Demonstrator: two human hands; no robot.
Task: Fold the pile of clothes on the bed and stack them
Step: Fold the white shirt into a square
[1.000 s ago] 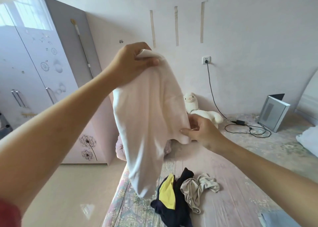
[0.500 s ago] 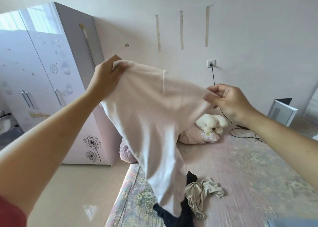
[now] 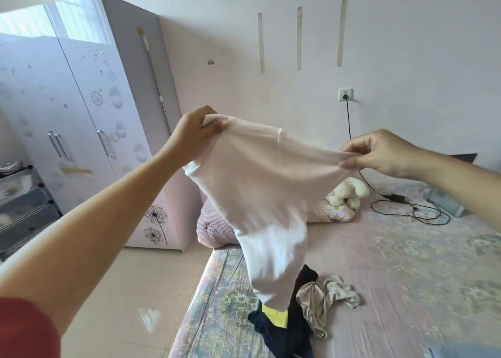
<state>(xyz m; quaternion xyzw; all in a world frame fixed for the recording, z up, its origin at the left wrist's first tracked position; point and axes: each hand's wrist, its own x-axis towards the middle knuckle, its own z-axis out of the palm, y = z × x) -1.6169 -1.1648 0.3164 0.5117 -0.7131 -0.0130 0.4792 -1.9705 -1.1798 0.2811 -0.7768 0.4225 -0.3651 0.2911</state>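
Above the bed (image 3: 406, 262), held up in the air in front of me, I have the white shirt (image 3: 260, 189) stretched between both hands. My left hand (image 3: 193, 132), at about 10 o'clock from the shirt's middle, grips one top corner with fingers curled round a bunch of cloth. My right hand (image 3: 379, 151), at about 2 o'clock, pinches the other corner between thumb and forefinger, the other fingers loosely bent behind. The top edge sags a little between the two grips, and the rest of the shirt hangs down toward 6 o'clock, its lower end blurred and dangling over the pile.

On the bed below, at 6 o'clock, I see a dark garment (image 3: 292, 330) with a yellow patch (image 3: 275, 314), partly hidden by the shirt. Just beside it at its 3 o'clock lies a crumpled beige garment (image 3: 325, 300), touching it.

Farther back, at 1 o'clock from the pile, a plush toy (image 3: 349, 192) rests on a pink pillow (image 3: 330, 211). A black cable (image 3: 349, 124) runs from a wall socket (image 3: 345, 94) down onto the bed. At 9 o'clock stands a wardrobe (image 3: 89, 108)
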